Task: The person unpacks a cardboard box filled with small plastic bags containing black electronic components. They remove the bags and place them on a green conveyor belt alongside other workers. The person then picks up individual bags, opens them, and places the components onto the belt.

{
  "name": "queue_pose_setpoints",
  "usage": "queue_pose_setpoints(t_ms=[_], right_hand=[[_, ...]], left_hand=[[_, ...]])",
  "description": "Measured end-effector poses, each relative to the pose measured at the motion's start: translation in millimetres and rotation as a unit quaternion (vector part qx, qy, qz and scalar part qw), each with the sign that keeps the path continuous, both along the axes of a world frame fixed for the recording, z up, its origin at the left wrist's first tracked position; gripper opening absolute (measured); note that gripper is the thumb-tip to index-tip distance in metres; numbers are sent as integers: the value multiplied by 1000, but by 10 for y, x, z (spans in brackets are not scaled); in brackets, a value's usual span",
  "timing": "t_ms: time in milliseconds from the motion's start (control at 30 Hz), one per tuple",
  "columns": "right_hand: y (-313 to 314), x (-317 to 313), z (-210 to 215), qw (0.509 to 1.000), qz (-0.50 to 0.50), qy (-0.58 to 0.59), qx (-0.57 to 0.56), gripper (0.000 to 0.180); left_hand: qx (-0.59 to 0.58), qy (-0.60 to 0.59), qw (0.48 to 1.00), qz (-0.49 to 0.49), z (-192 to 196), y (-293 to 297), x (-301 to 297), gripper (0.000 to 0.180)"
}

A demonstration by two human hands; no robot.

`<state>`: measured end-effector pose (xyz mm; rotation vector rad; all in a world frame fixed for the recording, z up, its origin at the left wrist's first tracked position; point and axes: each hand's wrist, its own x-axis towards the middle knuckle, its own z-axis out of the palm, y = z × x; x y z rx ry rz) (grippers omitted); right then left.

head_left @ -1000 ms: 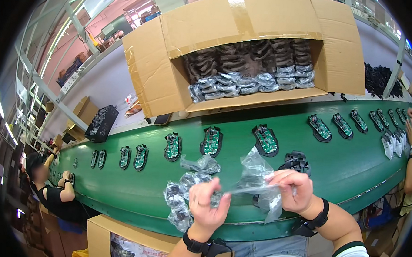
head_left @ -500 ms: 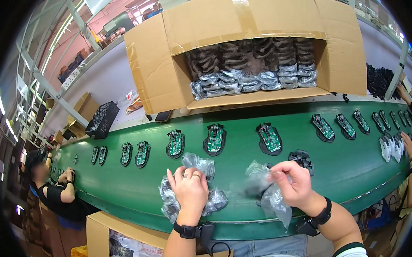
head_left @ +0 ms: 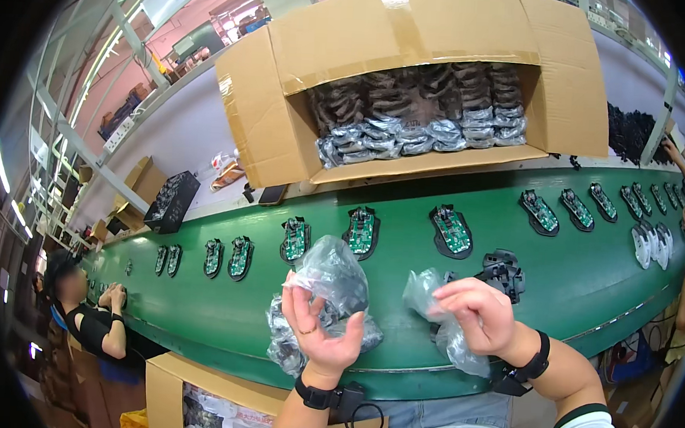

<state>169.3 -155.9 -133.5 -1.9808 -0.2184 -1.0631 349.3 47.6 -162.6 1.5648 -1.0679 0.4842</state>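
Observation:
My left hand (head_left: 322, 341) is raised palm up, its fingers gripping the near edge of a clear plastic bag (head_left: 333, 269); what is inside is hard to make out. Below and around that hand lie several bagged grey parts (head_left: 283, 341) on the green belt. Fingers of my right hand (head_left: 480, 314) pinch a crumpled, limp clear bag (head_left: 424, 289), which also hangs below the hand. Just beyond the right hand sit dark plastic mouse-shell parts (head_left: 502, 273), touching the belt.
Mouse bases with green circuit boards (head_left: 450, 231) stand spaced along the green conveyor belt (head_left: 400, 294). Behind it, an open cardboard box (head_left: 430, 160) holds stacked bagged parts. White shells (head_left: 651, 246) lie at right. Co-workers (head_left: 93, 317) sit at both ends. Another carton (head_left: 164, 394) stands below the belt.
My left hand has turned from palm down to palm up and lifted a clear bag off the belt pile. The right hand has moved slightly, keeping its bag.

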Motion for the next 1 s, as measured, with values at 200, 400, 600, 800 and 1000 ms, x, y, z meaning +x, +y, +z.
queue_pose_setpoints(t_ms=[200, 400, 600, 800, 1000], right_hand=[[71, 27, -111, 999, -1, -1, 39, 14], [63, 91, 26, 982, -33, 130, -132, 36], [222, 182, 60, 974, -86, 145, -152, 43], [138, 273, -32, 988, -105, 46, -105, 19], [52, 225, -10, 987, -119, 95, -50, 13]], left_hand=[[-62, 18, 995, -72, 1, -86, -80, 98], [-105, 187, 969, -120, 96, -130, -323, 85], [-178, 605, 718, -294, 285, -95, -333, 70], [-158, 591, 746, -263, 225, -89, -320, 86], [-26, 449, 848, -280, 221, -50, -345, 113]])
